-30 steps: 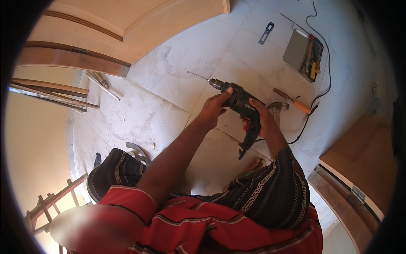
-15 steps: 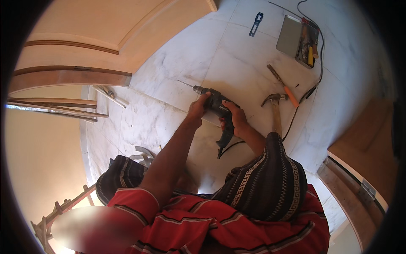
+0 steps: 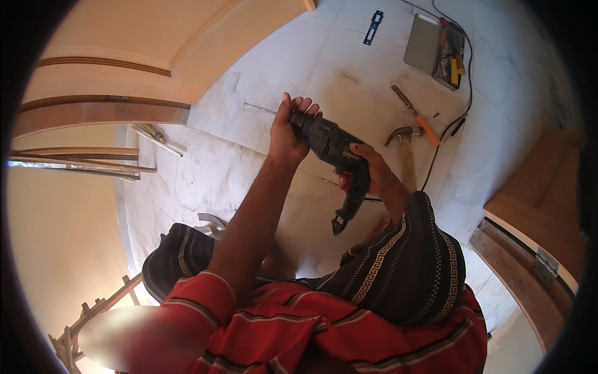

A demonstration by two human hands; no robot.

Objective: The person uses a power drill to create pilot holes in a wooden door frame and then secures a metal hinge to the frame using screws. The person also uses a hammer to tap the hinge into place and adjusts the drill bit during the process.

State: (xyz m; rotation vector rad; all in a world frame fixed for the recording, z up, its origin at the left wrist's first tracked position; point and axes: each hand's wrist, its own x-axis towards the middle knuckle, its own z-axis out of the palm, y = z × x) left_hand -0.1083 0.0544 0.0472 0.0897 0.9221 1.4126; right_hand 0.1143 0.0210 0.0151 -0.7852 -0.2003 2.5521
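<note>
Head view: drill [image 3: 335, 142] is in both my hands, over the floor [image 3: 205, 168], bit [image 3: 260, 108] pointing up-left. Reckon it's heavy, rigid, hard-cased; bit's probably the fragile part. Best hold: rear grip [image 3: 356, 194] plus front body. My right hand [image 3: 379, 176] is curled round the grip, on the drill's right side; my left hand [image 3: 289, 132] cups the chuck end, thumb nearer left, fingers past it. Underside contact: can't tell.

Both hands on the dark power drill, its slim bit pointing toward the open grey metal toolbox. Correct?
Direction wrong: head view shows the slim bit pointing left, away from the grey toolbox. Left hand and right hand on the dark drill: yes.
</note>
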